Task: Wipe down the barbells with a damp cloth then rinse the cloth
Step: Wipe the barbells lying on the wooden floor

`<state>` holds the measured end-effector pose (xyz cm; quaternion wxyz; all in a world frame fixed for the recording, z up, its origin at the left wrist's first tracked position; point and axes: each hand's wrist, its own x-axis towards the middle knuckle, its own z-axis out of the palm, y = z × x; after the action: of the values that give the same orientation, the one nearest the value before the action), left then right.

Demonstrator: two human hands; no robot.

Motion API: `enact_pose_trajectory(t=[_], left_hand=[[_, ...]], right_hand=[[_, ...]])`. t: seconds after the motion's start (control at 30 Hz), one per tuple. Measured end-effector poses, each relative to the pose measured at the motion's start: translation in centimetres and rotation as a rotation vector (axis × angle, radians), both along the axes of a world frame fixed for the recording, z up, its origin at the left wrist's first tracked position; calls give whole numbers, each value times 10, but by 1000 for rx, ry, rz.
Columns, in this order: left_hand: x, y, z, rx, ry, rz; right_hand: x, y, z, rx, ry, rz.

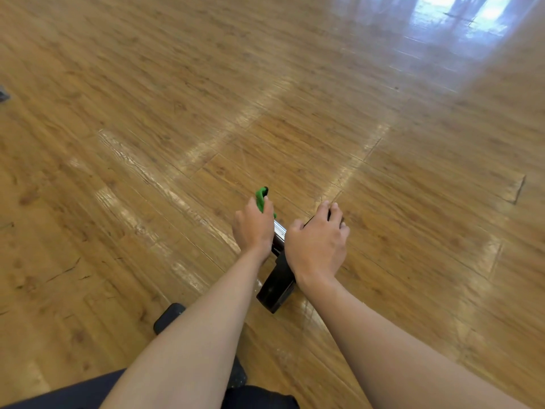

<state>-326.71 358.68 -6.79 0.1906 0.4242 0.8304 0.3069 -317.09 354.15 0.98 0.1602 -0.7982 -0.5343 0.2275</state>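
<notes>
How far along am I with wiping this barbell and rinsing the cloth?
Nothing shows as finished. In hand: your left hand grips the green cloth at the chrome bar, and your right hand holds the barbell steady. Left: finishing the wipe, then rinsing the cloth; no water is in view.

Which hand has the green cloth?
The left hand grips the green cloth; the right hand grips only the barbell.

Glossy wood-plank floor [177,113], bright window glare [460,13] at far right.
</notes>
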Motion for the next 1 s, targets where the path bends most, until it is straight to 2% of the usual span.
enact_pose_trajectory(t=[0.13,0.27,0.37,0.43,0.57,0.63,0.7,0.8,0.9,1.0], left_hand=[[-2,-11,3,-3,97,18],[-11,-20,-16,115,249,-274],[-23,-3,-24,111,346,-533],[-19,9,-10,41,415,-672],[3,25,24,-263,813,-1063],[11,25,28,-341,807,-1177],[6,19,20,-232,752,-1237],[-19,8,-1,121,563,-1248],[-30,5,-13,92,652,-1138],[-17,17,-1,-62,714,-1031]], right_hand=[[2,3,2,-10,18,-4],[4,8,1,-14,37,-18],[5,9,0,-6,36,-25],[4,9,0,3,34,-30],[4,9,0,9,43,-28],[5,9,0,13,39,-35],[6,9,-1,17,40,-29],[5,7,-1,26,32,-25],[1,2,-1,30,26,-12],[-1,-1,1,26,40,-8]])
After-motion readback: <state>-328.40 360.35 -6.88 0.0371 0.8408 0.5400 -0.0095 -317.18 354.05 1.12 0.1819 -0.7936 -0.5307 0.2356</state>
